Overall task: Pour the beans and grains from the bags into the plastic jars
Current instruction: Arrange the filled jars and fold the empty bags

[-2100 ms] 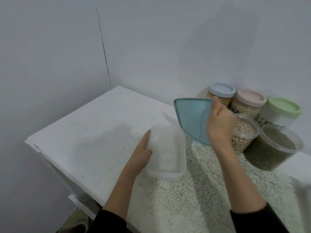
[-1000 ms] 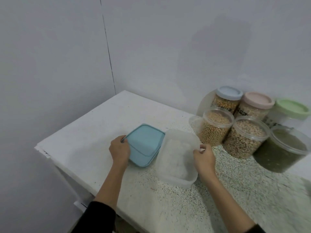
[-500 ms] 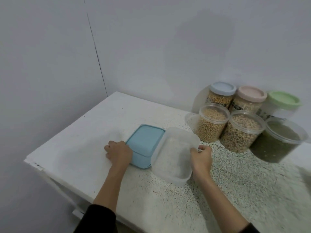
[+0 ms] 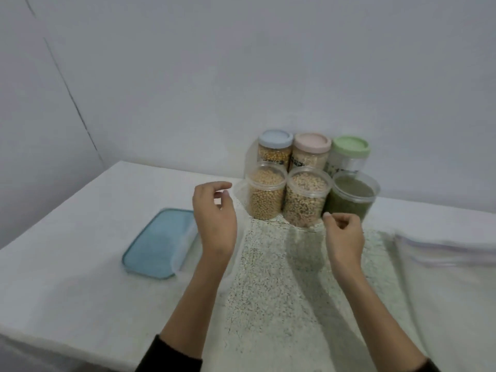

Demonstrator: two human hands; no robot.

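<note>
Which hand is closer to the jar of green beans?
The right hand. It hangs just in front of the green bean jar, nearly overlapping its lower edge. The left hand is farther off, beyond the two tan-filled jars.

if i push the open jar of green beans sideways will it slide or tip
The open jar of green beans looks nearly full, so probably heavy and likelier to slide than tip. It has no lid, so a jolt may spill beans. It touches the neighbouring jar, which may shift too.

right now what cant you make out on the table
Head view only:
- Clear rectangular container: mostly hidden behind the left hand and forearm; contents not visible.
- Green-lidded jar: contents unclear, and the front green-filled jar hides its base.
- Pale object at the right edge: blurred, cut off, unidentifiable.
- Jar labels: too small.
</note>
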